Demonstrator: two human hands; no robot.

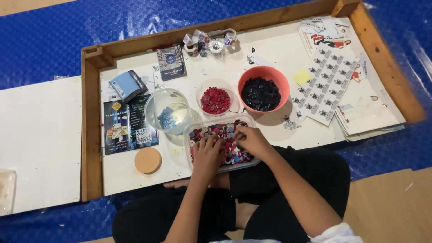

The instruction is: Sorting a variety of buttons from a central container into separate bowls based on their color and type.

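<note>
A person sits cross-legged at a low wooden tray-like bench (92, 135) with a raised rim, set on a blue plastic sheet (45, 40). Both hands rest inside a clear rectangular container (191, 155) filled with mixed buttons (216, 130) in red, blue, white and dark colours, which lies at the near edge of the bench, just in front of the person's knees. The left hand (208, 155) lies palm down on the buttons, fingers bent into the pile; its grip is narrow, and whether it holds a button cannot be told. The right hand (252, 139) is curled with fingertips pinched together over the buttons, but what they hold is too small to tell.

Just behind the container stand a clear glass bowl (155, 105) with blue buttons, a small white bowl (204, 85) of red buttons and an orange bowl (267, 72) of dark buttons. A round cork coaster (147, 160) lies to the left, near printed leaflets (121, 128).
</note>
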